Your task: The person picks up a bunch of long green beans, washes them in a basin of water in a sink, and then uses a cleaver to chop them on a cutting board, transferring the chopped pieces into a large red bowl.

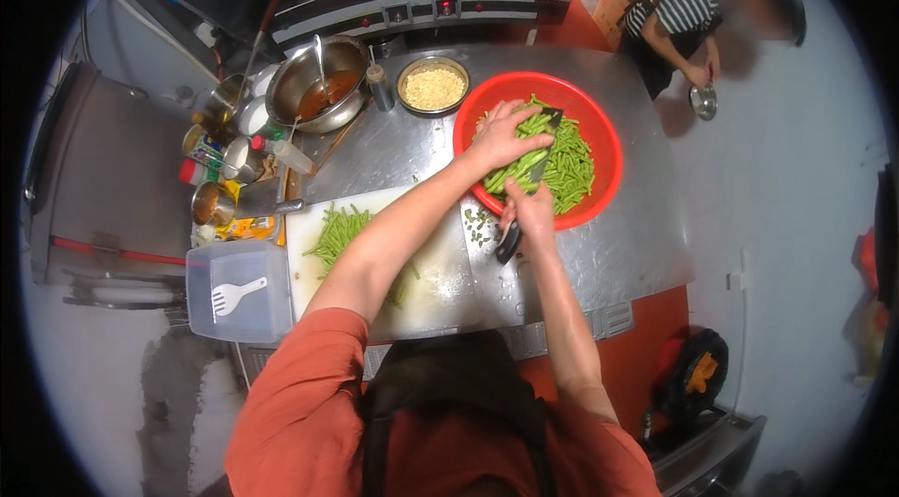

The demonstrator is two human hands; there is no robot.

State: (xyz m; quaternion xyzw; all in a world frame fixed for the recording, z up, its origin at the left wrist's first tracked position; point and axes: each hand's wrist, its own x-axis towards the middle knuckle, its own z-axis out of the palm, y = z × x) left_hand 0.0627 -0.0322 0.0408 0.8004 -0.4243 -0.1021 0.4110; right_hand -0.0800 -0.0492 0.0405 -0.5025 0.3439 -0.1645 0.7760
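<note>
Over a red plastic colander (609, 177), my right hand (528, 212) grips the black handle of a kitchen knife (507, 244). Its dark blade is tilted above the colander, with cut green beans (516, 174) lying against it. My left hand (507, 135) spreads over these beans, fingers reaching to the blade. Many short pieces of green bean (570, 170) fill the colander below. Longer green beans (340, 233) lie in a pile on the white cutting board (442, 286), partly hidden by my left forearm. Small green scraps (479, 224) are scattered beside the board.
Behind the board stand a steel bowl of red-brown sauce (330, 93) with a spoon and a bowl of chopped pale bits (434, 88). Jars, bottles and a cleaver (263, 200) crowd the left, near a clear plastic tub (239, 258). Another person (678, 19) holds a metal bowl, far right.
</note>
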